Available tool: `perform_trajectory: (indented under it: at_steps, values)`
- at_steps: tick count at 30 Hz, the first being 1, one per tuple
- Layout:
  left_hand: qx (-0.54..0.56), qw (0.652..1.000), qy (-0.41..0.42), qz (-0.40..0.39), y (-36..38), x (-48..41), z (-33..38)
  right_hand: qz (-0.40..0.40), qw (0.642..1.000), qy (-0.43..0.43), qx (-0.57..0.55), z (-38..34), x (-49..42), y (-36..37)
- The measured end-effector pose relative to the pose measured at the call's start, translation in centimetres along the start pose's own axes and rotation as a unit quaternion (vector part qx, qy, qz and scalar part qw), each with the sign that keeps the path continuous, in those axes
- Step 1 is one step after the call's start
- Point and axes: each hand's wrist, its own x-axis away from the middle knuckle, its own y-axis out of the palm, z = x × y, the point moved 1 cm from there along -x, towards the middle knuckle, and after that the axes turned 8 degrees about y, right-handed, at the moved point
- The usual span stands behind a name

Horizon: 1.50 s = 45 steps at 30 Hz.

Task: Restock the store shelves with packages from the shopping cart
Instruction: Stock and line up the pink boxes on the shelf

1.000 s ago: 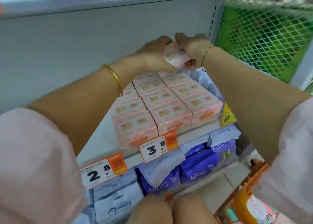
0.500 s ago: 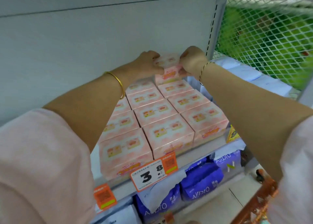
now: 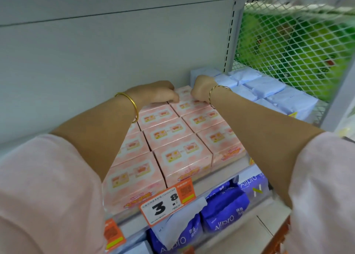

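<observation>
Seating a pink box (image 3: 184, 92) at the far end of the rows, 12 o'clock of the pink block (image 3: 172, 138), close up to the grey back panel (image 3: 96, 52). Gripping it from both sides: left hand (image 3: 157, 93) curled round its 9 o'clock edge, right hand (image 3: 201, 90) curled round its 3 o'clock edge. Looks about level with its neighbours, so probably the placing step, nearly done.

Out at 2 o'clock, pale blue packs (image 3: 269, 89). Down at 6 o'clock, a price tag (image 3: 165, 203) clipped on the shelf edge (image 3: 215, 179), with purple packs (image 3: 224, 209) beneath.

Next, by the look of it: letting go, drawing both arms back high enough not to drag the front boxes, then turning for another package. Cannot pick out the cart for certain.
</observation>
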Motion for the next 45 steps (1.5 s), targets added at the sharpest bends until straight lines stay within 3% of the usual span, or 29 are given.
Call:
perform_trajectory:
  at_steps: [4,7,10,15,18,21,27,30,33,37,40,45]
  values:
    - [0.009,1.000,-0.007,0.015,-0.3,0.6,0.3,-0.006,0.998,-0.040,0.040,-0.2,0.1,0.1]
    - [0.025,0.997,-0.002,0.071,-0.7,1.8,1.2,0.005,0.997,-0.071,0.010,0.5,0.4,-1.0]
    - [0.039,0.991,0.030,0.124,-0.9,3.7,3.2,0.027,0.994,-0.105,0.009,2.2,2.6,-2.9]
    - [0.150,0.959,0.113,0.210,2.2,8.4,9.8,-0.012,0.993,-0.119,-0.024,8.6,10.2,-6.0]
    - [0.159,0.951,0.178,0.195,5.9,11.4,14.9,-0.058,0.994,-0.083,-0.039,14.0,15.2,-7.7]
    - [0.121,0.953,0.251,0.120,11.0,13.7,19.8,-0.107,0.994,-0.010,-0.024,19.8,19.2,-8.9]
    - [-0.084,0.954,0.288,0.031,19.0,16.8,26.2,-0.154,0.974,0.150,0.070,29.7,22.4,-7.4]
    - [-0.211,0.938,0.267,0.071,20.0,17.8,27.0,-0.146,0.957,0.165,0.189,32.3,22.5,-4.7]
    - [-0.250,0.918,0.293,0.094,20.4,17.6,26.6,-0.160,0.925,0.166,0.303,34.3,22.2,-1.9]
    - [-0.293,0.861,0.379,0.172,20.6,17.8,26.1,-0.134,0.908,0.207,0.340,34.8,21.2,-0.2]
    - [-0.250,0.898,0.349,0.101,20.8,17.8,26.0,-0.142,0.901,0.261,0.315,35.2,20.7,0.4]
    - [-0.255,0.901,0.344,0.067,20.0,17.5,25.7,-0.181,0.902,0.252,0.300,34.4,21.3,0.0]
